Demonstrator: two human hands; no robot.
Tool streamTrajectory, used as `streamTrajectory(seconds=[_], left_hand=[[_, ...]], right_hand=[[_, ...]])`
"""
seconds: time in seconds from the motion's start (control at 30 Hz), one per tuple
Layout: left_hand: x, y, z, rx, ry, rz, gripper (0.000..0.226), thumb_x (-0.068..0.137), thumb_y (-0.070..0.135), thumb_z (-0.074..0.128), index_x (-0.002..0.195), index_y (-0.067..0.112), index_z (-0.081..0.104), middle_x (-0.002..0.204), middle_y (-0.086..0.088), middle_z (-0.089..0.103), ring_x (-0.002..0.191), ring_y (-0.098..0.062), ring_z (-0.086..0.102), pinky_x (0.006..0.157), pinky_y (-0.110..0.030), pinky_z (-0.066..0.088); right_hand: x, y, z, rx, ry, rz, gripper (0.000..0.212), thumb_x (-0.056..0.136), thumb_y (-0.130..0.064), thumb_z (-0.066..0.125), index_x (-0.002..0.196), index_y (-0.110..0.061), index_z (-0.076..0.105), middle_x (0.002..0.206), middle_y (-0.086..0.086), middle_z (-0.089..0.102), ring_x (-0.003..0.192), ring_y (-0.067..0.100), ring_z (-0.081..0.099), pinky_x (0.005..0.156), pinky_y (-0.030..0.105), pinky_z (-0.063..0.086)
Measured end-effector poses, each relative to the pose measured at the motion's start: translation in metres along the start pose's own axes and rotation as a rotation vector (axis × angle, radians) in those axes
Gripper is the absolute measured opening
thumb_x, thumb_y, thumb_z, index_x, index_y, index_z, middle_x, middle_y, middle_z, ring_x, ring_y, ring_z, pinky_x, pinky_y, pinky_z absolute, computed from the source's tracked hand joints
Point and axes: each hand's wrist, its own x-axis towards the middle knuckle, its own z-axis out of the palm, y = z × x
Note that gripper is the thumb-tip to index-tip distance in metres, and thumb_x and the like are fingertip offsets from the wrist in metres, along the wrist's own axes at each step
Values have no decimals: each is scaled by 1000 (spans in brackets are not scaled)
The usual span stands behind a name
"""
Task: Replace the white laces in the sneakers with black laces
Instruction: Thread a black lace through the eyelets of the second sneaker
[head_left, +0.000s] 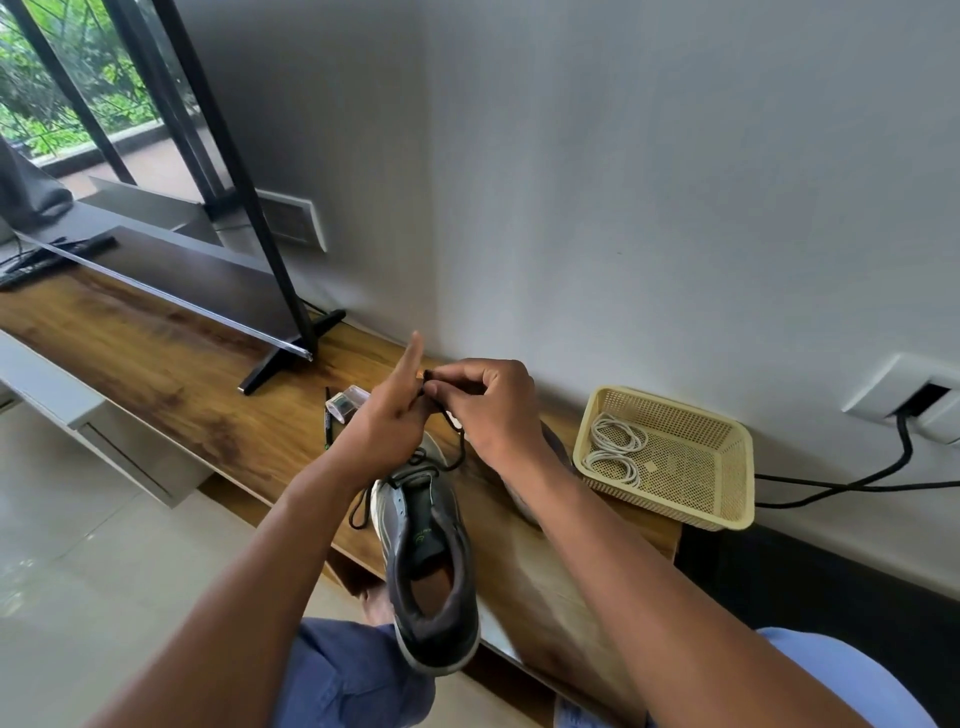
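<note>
A grey sneaker (431, 561) lies on the wooden shelf's front edge, heel toward me, with a black lace (457, 447) threaded through its front eyelets. My right hand (488, 410) pinches the lace's end above the toe. My left hand (384, 415) meets it there, fingers curled on the lace with the index finger pointing up. A loose loop of black lace (361, 506) hangs off the shoe's left side. The second sneaker (558, 441) is mostly hidden behind my right forearm. White laces (615, 447) lie coiled in a cream basket (727, 467).
A TV on a black stand (291, 358) occupies the shelf's left part. Another black lace (328, 421) and a small clear packet (345, 402) lie behind my left hand. A wall socket with a black cable (904, 452) is at the right. My knees are below the shelf.
</note>
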Motion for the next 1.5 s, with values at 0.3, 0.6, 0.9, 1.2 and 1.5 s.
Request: streamTrajectory(seconds=[0.3, 0.6, 0.9, 1.2, 1.5], left_hand=[[-7, 19, 11, 135, 76, 11, 101, 99, -6, 54, 165, 22, -17, 92, 6, 65, 89, -3, 65, 80, -8, 45], [-50, 12, -3, 362, 368, -69, 13, 89, 35, 71, 97, 35, 60, 96, 16, 60, 90, -4, 58, 73, -23, 47], [-87, 20, 34, 683, -128, -197, 32, 92, 62, 61, 106, 34, 69, 103, 13, 63, 99, -10, 64, 87, -35, 59], [-82, 10, 54, 792, -203, -247, 53, 93, 63, 60, 127, 22, 58, 140, -3, 58, 135, -26, 51, 110, -42, 45], [-83, 8, 44, 692, -329, -322, 81, 84, 64, 67, 146, 14, 48, 158, -14, 41, 147, -33, 38, 121, -41, 34]], right_hand=[[7, 1, 4, -14, 49, 6, 11, 84, -11, 84, 90, -20, 84, 81, -10, 78, 80, 6, 75, 81, 28, 61], [22, -42, -4, 87, 136, -15, 7, 88, -17, 82, 87, -24, 82, 80, -8, 78, 74, 5, 71, 74, 29, 60], [29, -134, -2, 43, 131, -195, 9, 90, -17, 80, 96, -11, 82, 71, -13, 70, 61, -3, 61, 65, 19, 49], [16, -229, -12, 33, 150, -321, 2, 89, -19, 81, 91, -18, 81, 72, -12, 72, 63, -1, 63, 69, 24, 51], [2, -285, -15, 45, 157, -339, 3, 89, -19, 81, 87, -16, 81, 66, -14, 69, 64, 3, 62, 70, 28, 50]])
